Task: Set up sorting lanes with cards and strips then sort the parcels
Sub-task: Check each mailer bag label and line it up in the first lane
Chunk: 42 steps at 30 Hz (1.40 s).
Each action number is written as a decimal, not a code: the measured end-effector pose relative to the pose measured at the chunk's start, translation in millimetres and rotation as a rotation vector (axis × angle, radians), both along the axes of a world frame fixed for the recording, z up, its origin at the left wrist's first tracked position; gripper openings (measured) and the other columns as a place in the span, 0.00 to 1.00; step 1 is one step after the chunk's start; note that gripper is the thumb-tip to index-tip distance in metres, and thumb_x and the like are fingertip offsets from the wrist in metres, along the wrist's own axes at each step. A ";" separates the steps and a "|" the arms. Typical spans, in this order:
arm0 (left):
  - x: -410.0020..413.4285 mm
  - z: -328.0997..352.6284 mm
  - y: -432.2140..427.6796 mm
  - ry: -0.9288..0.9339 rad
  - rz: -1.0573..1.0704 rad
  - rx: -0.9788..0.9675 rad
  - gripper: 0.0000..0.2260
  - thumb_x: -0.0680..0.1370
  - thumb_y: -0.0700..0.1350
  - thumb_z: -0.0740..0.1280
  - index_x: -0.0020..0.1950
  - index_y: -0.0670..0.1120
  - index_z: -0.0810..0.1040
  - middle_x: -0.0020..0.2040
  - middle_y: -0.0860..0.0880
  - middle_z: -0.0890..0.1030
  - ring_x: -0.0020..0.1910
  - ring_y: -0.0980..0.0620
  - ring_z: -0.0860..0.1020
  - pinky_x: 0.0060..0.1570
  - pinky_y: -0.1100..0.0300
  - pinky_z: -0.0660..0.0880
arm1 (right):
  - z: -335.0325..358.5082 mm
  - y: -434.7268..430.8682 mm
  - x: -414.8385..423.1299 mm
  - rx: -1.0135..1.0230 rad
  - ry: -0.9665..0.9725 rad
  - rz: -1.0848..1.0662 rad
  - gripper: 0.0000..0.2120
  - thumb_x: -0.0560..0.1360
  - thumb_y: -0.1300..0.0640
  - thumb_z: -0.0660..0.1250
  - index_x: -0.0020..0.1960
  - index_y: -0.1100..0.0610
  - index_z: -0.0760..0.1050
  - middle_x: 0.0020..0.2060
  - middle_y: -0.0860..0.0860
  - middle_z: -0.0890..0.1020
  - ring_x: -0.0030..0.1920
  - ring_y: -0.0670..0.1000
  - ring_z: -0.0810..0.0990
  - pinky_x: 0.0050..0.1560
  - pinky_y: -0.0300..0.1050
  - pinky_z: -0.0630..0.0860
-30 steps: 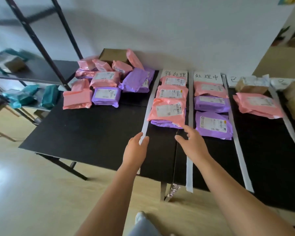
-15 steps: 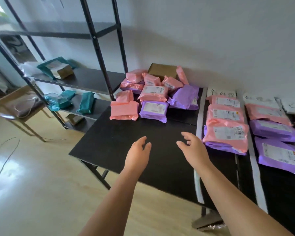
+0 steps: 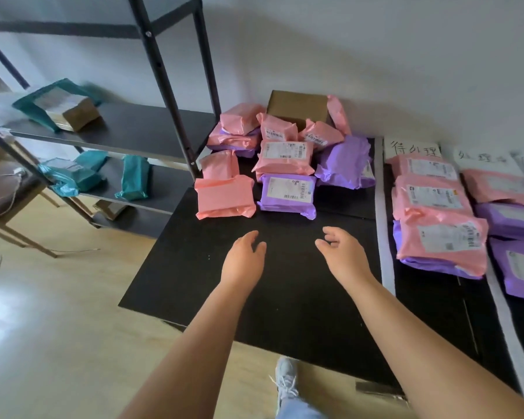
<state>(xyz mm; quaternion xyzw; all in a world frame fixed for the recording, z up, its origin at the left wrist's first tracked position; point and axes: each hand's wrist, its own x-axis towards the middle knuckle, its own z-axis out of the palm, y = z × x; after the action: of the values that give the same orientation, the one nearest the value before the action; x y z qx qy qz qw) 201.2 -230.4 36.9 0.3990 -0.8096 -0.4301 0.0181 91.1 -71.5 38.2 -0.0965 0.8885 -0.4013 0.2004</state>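
With fingers (image 3: pixel 250 237) loosely apart and empty, our left hand (image 3: pixel 244 258) and right hand (image 3: pixel 342 254) hover over the table (image 3: pixel 179 282), just short of the heaped parcels (image 3: pixel 285 164), where we judge a hasty grab could topple the slippery pile.

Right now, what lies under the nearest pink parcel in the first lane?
A purple parcel: only its left and near edges peek out. The pink parcel covers the rest.

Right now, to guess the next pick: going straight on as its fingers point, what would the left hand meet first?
Likely the purple plastic mailer with a white label, nearest it, though the left hand may pass above.
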 end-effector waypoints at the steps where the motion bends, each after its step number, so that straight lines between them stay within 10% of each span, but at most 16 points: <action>1: -10.4 -2.3 -7.1 -0.012 -0.007 -0.007 0.21 0.84 0.49 0.60 0.77 0.51 0.65 0.74 0.50 0.71 0.69 0.49 0.73 0.67 0.54 0.71 | -4.2 -7.2 -11.1 0.004 -0.008 -0.005 0.21 0.81 0.52 0.66 0.73 0.51 0.70 0.67 0.50 0.77 0.64 0.51 0.77 0.55 0.42 0.70; 8: -95.0 -18.8 -50.8 -0.120 -0.062 -0.047 0.21 0.83 0.46 0.60 0.77 0.49 0.65 0.74 0.46 0.70 0.69 0.44 0.72 0.65 0.51 0.70 | -36.6 -50.4 -90.4 0.056 -0.059 -0.040 0.17 0.81 0.52 0.64 0.69 0.55 0.74 0.61 0.52 0.80 0.55 0.51 0.78 0.53 0.46 0.73; 15: -153.8 -46.2 -84.1 -0.212 -0.138 -0.044 0.22 0.83 0.41 0.59 0.77 0.45 0.62 0.75 0.45 0.68 0.70 0.44 0.70 0.58 0.58 0.67 | -63.7 -84.0 -146.5 0.194 -0.141 -0.012 0.20 0.82 0.51 0.61 0.72 0.55 0.71 0.67 0.53 0.77 0.65 0.56 0.76 0.66 0.53 0.71; 19: -167.3 -54.7 -86.7 -0.259 -0.207 -0.006 0.23 0.82 0.41 0.59 0.77 0.45 0.61 0.72 0.43 0.71 0.65 0.41 0.74 0.62 0.50 0.73 | -77.9 -95.5 -158.0 0.229 -0.166 -0.007 0.10 0.82 0.52 0.60 0.42 0.50 0.71 0.47 0.54 0.75 0.46 0.54 0.73 0.44 0.44 0.68; 24: -162.9 -64.3 -90.4 -0.210 -0.154 0.023 0.12 0.81 0.38 0.59 0.63 0.44 0.73 0.61 0.44 0.79 0.53 0.45 0.77 0.49 0.54 0.72 | -83.1 -97.7 -153.5 0.218 -0.153 -0.105 0.10 0.82 0.51 0.63 0.48 0.56 0.77 0.43 0.51 0.80 0.34 0.45 0.73 0.29 0.40 0.62; 36: -108.3 -17.3 -81.6 0.012 -0.005 0.178 0.14 0.81 0.39 0.62 0.65 0.48 0.78 0.63 0.50 0.80 0.57 0.51 0.78 0.52 0.61 0.71 | -33.5 -84.2 -99.9 -0.001 0.003 -0.496 0.05 0.78 0.59 0.69 0.51 0.56 0.83 0.48 0.51 0.85 0.41 0.48 0.81 0.43 0.45 0.80; 42: -91.8 26.6 -84.2 0.222 0.028 0.214 0.11 0.81 0.41 0.62 0.60 0.52 0.79 0.53 0.56 0.78 0.46 0.58 0.76 0.43 0.60 0.73 | 24.6 -87.5 -70.8 0.017 0.246 -0.531 0.07 0.80 0.59 0.64 0.51 0.57 0.81 0.47 0.50 0.82 0.41 0.46 0.76 0.32 0.33 0.63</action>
<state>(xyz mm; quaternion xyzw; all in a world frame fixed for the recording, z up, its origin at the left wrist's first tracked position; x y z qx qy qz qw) 109.5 -314.7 63.5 0.3598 -0.7466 -0.5551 0.0707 20.3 -159.0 62.8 0.0931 0.9037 -0.4175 -0.0201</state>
